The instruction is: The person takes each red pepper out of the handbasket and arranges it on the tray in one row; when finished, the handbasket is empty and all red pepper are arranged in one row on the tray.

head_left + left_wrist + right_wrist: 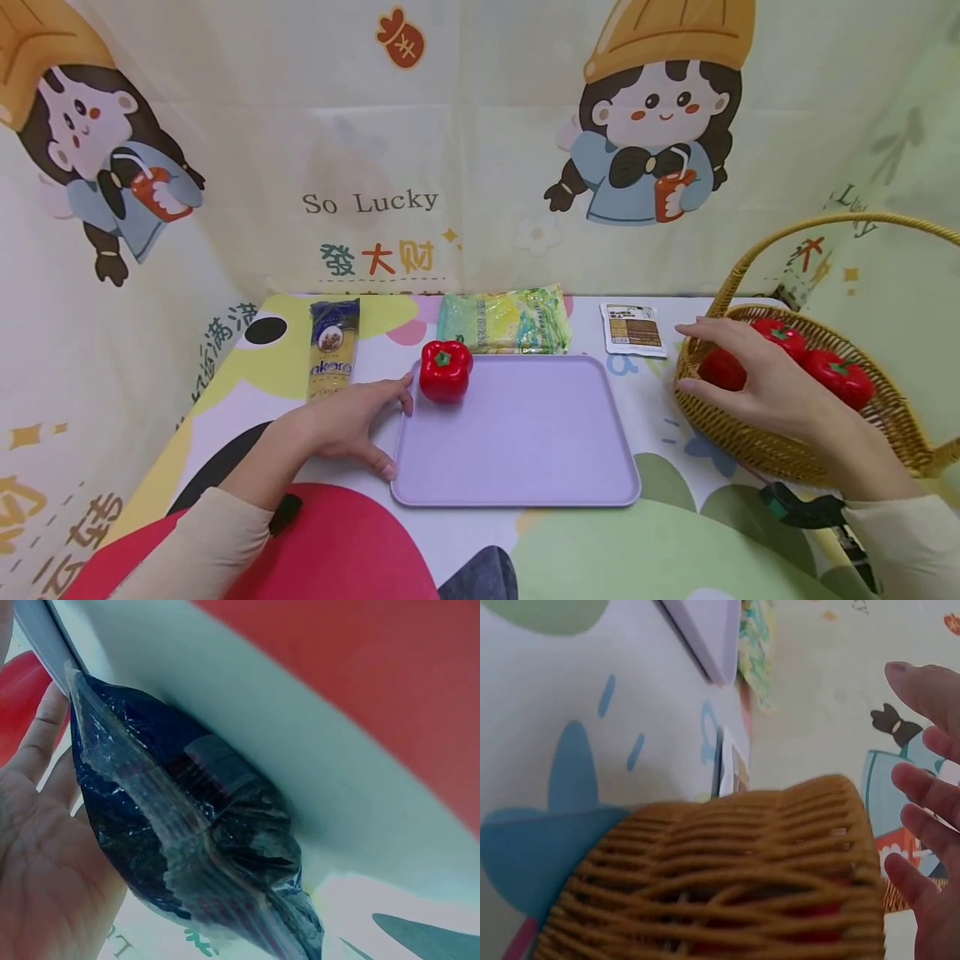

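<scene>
My left hand (348,421) is at the left edge of a lilac tray (525,442), its thumb and fingertips at the rim and its fingers loosely spread. A red bell pepper (446,372) stands on the tray's far left corner, just beyond those fingers. Beside the same hand lies a pasta bag (332,346), whose dark crinkled end (195,802) fills the left wrist view. Over the near left rim of a wicker basket (780,446) hovers my right hand (765,383), thumb and fingers apart, nothing seen between them. Red bell peppers (838,377) lie in the basket, partly hidden by this hand.
A green and yellow packet (504,321) lies behind the tray, against the cloth backdrop. Right of it sits a small white and brown sachet (633,329). The basket's tall handle (825,219) arches above the right side. A dark grey object (483,575) shows at the front edge.
</scene>
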A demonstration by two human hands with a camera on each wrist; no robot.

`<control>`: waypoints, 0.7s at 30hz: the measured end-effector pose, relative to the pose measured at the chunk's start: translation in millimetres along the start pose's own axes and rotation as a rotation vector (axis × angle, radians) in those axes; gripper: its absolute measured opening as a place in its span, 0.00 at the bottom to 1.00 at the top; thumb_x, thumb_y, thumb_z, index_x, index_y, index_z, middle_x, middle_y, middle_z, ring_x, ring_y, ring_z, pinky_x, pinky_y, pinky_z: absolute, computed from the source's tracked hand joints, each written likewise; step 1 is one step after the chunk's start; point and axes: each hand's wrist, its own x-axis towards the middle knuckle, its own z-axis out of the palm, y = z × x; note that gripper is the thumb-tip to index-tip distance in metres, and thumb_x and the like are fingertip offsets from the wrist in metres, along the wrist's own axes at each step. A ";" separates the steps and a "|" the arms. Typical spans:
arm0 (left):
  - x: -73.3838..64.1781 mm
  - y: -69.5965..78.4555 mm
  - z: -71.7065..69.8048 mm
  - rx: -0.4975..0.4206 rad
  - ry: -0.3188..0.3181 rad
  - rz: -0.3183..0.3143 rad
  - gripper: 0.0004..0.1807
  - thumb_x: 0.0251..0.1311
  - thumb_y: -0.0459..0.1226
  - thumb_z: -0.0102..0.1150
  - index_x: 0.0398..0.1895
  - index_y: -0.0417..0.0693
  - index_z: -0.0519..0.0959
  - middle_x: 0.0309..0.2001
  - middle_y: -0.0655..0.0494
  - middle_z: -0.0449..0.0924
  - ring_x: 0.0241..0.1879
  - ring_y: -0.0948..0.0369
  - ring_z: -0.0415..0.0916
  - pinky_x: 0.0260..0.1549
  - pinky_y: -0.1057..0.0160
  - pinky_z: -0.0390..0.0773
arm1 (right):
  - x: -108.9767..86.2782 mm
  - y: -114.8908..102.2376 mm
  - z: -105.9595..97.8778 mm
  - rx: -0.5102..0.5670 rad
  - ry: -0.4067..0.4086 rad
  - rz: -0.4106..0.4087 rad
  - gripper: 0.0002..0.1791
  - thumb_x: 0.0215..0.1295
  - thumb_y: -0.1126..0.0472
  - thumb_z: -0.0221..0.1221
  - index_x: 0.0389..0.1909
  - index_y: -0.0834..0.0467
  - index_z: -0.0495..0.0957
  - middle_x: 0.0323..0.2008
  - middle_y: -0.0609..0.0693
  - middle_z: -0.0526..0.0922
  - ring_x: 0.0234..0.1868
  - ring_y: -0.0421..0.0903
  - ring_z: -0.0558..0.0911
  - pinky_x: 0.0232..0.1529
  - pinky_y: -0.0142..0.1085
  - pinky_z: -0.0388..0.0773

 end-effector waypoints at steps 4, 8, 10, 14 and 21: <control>0.2 0.8 0.5 -0.004 -0.002 -0.006 0.38 0.36 0.56 0.85 0.54 0.67 0.75 0.80 0.53 0.57 0.75 0.48 0.61 0.65 0.41 0.73 | -5.5 4.8 -2.0 -0.020 0.007 0.017 0.43 0.47 0.62 0.80 0.68 0.48 0.75 0.62 0.50 0.79 0.63 0.44 0.71 0.58 0.10 0.54; 1.0 0.5 0.7 -0.002 0.002 -0.009 0.38 0.36 0.56 0.85 0.53 0.68 0.75 0.80 0.53 0.58 0.74 0.49 0.62 0.65 0.41 0.74 | -10.3 9.7 -3.5 -0.033 0.003 0.063 0.42 0.49 0.61 0.80 0.68 0.51 0.75 0.62 0.52 0.79 0.62 0.52 0.73 0.54 0.10 0.58; 1.3 0.2 0.6 -0.001 0.006 -0.008 0.38 0.36 0.56 0.85 0.53 0.68 0.75 0.80 0.52 0.58 0.74 0.49 0.63 0.65 0.41 0.74 | -12.5 12.0 -3.8 -0.031 0.001 0.087 0.41 0.49 0.60 0.79 0.67 0.51 0.75 0.62 0.51 0.79 0.62 0.54 0.73 0.52 0.11 0.58; 1.9 -1.3 1.5 0.002 0.006 -0.010 0.37 0.36 0.56 0.85 0.52 0.68 0.75 0.79 0.52 0.59 0.73 0.50 0.63 0.65 0.41 0.74 | -17.5 16.3 -3.0 -0.004 0.009 0.096 0.40 0.49 0.60 0.80 0.66 0.51 0.76 0.61 0.50 0.78 0.64 0.54 0.70 0.53 0.12 0.56; 2.4 -1.5 3.4 0.008 0.005 -0.019 0.38 0.35 0.57 0.85 0.51 0.70 0.74 0.79 0.55 0.59 0.72 0.52 0.64 0.66 0.43 0.74 | -27.7 23.0 -3.5 0.014 0.050 0.062 0.43 0.45 0.64 0.81 0.65 0.46 0.77 0.61 0.47 0.78 0.65 0.37 0.64 0.54 0.14 0.57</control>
